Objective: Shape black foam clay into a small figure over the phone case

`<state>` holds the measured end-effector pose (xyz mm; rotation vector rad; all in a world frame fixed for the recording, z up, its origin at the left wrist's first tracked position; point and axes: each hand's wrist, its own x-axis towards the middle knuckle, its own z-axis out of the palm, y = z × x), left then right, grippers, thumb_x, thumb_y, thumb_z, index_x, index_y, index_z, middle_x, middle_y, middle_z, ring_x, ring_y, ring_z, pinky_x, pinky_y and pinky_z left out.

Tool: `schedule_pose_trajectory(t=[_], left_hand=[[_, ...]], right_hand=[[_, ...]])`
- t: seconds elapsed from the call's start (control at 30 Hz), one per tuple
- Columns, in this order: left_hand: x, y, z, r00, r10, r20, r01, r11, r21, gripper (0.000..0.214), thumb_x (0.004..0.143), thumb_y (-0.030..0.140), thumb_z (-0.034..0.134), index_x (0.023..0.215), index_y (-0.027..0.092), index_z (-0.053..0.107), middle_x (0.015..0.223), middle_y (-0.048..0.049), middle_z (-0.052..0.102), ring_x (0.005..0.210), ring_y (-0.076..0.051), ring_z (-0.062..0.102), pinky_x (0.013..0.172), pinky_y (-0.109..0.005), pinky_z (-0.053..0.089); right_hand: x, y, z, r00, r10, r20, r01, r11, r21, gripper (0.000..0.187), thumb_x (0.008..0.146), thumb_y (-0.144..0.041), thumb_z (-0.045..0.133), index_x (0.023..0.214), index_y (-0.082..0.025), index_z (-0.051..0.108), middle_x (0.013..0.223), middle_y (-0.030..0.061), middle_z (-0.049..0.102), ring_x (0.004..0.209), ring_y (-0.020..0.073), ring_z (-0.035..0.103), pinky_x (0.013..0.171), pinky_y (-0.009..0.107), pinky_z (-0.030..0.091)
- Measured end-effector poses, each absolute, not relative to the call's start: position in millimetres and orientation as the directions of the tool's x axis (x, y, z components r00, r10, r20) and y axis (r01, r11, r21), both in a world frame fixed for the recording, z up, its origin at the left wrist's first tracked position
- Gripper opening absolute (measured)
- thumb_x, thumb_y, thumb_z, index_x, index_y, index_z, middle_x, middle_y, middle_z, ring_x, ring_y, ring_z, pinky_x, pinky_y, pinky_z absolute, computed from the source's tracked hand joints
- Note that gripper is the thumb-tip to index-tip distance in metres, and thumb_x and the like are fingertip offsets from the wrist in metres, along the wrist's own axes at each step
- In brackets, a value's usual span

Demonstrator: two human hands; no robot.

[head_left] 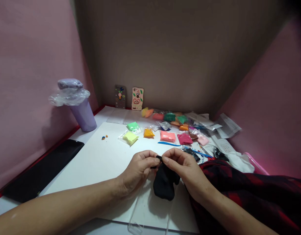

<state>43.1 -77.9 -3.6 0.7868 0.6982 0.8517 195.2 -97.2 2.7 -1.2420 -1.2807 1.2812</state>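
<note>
Black clay lump sits on the white sheet at bench centre, both hands on it. Left hand and right hand fingers pinched on its top tip; best pull slowly, keeping the lump pressed down.

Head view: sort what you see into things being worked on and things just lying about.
In hand:
left hand and right hand pinching a small bit off the black clay lump

Lying about:
lavender cup
two decorated phone cases
coloured clay packets
blue modelling tool
black tablet
papers
</note>
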Motion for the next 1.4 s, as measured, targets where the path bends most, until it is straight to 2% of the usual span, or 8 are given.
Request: schedule_pose_trajectory(t=[0.17,0.43,0.73,0.9,1.2,1.4], left_hand=[[43.7,-76.5,-4.5,0.473,0.849,-0.235,-0.373,0.435,0.820,0.010,0.067,0.017,0.067,0.071,0.010,0.060,0.063,-0.0013,0.056,0.060,-0.009,0.051,0.059,-0.020,0.037],[43.3,-74.0,-5.5,0.503,0.824,-0.260,-0.278,0.439,0.854,0.010,0.069,0.018,0.062,0.069,0.012,0.055,0.059,0.0012,0.050,0.052,-0.008,0.045,0.049,-0.020,0.030],[43.8,-71.5,2.1,0.464,0.822,-0.330,-0.213,0.465,0.859,0.011,0.059,0.016,0.062,0.064,0.014,0.052,0.056,0.0029,0.047,0.050,-0.008,0.042,0.050,-0.021,0.028],[42.9,-69.8,-0.3,0.511,0.785,-0.349,-0.207,0.507,0.837,0.013,0.058,0.015,0.063,0.066,0.014,0.053,0.055,0.0033,0.049,0.049,-0.007,0.042,0.050,-0.021,0.027],[38.2,-68.8,-5.0,0.594,0.749,-0.292,-0.273,0.529,0.803,0.015,0.057,0.011,0.066,0.069,0.013,0.057,0.059,0.0016,0.053,0.051,-0.008,0.047,0.051,-0.021,0.030],[37.5,-70.2,-1.8,0.577,0.766,-0.282,-0.294,0.518,0.804,0.008,0.065,0.016,0.057,0.072,0.013,0.059,0.066,-0.0011,0.055,0.056,-0.009,0.048,0.053,-0.021,0.035]], right_hand=[[195.5,-98.3,0.1,-0.085,0.995,-0.056,0.062,-0.051,-0.997,0.027,0.074,-0.040,0.066,0.076,-0.015,0.057,0.064,-0.0007,0.057,0.058,0.0112,0.051,0.053,0.022,0.037],[194.9,-100.3,0.1,-0.079,0.996,-0.046,0.084,-0.040,-0.996,0.025,0.075,-0.038,0.066,0.076,-0.015,0.057,0.064,-0.0013,0.057,0.056,0.0090,0.048,0.051,0.020,0.036],[191.6,-102.0,1.1,-0.091,0.993,-0.076,0.055,-0.072,-0.996,0.025,0.075,-0.040,0.065,0.077,-0.016,0.058,0.063,-0.0021,0.056,0.054,0.0090,0.048,0.048,0.020,0.036],[191.3,-101.2,2.2,-0.059,0.994,-0.089,0.038,-0.086,-0.996,0.026,0.071,-0.039,0.066,0.074,-0.016,0.057,0.062,-0.0020,0.056,0.054,0.0092,0.047,0.048,0.020,0.034],[192.8,-102.1,3.4,-0.034,0.996,-0.083,0.028,-0.082,-0.996,0.025,0.071,-0.039,0.067,0.074,-0.016,0.059,0.064,-0.0011,0.055,0.055,0.0102,0.045,0.048,0.021,0.034],[193.1,-101.5,3.2,-0.029,0.997,-0.072,-0.003,-0.072,-0.997,0.024,0.071,-0.038,0.068,0.074,-0.016,0.059,0.064,-0.0011,0.055,0.055,0.0103,0.046,0.049,0.021,0.035]])
